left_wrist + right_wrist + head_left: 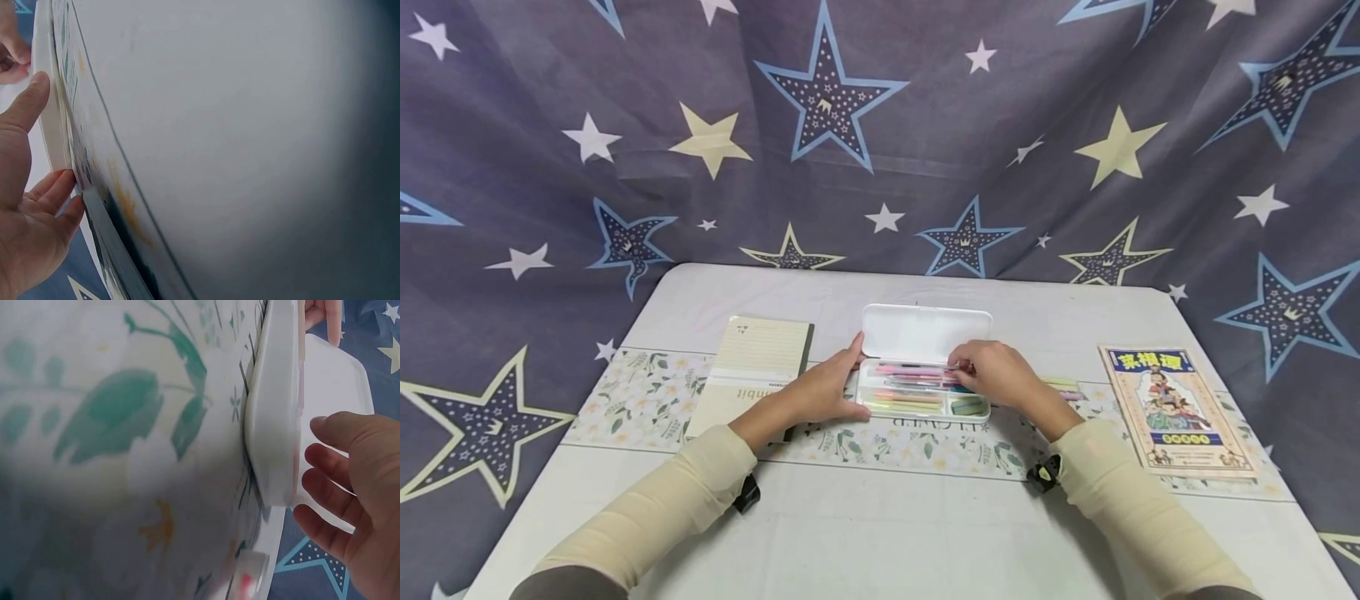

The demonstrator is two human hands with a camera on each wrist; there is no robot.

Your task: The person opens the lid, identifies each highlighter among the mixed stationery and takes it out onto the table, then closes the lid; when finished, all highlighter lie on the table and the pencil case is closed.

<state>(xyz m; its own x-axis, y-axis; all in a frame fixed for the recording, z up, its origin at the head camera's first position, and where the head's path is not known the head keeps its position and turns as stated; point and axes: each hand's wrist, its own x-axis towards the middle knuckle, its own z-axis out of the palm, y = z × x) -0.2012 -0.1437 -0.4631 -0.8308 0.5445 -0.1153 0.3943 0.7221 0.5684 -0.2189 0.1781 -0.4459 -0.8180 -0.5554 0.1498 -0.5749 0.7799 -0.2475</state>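
Note:
A white pencil case (925,415) lies with its lid (927,332) raised at the back. Colourful pens (910,400) fill its left part, and a dark green item (968,406) sits in the front right compartment. My left hand (825,387) holds the case's left end, thumb at the front corner and fingers toward the back. In the left wrist view the left hand's thumb (31,103) lies against the case wall. Over the right part of the case is my right hand (1000,375), its fingers loosely bent; nothing shows between them in the right wrist view.
A cream notebook (760,350) lies left of the case, partly under my left forearm. More pens (1063,385) lie right of my right hand. A comic-style booklet (1172,408) rests at the right. A star-patterned curtain (880,125) hangs behind the table.

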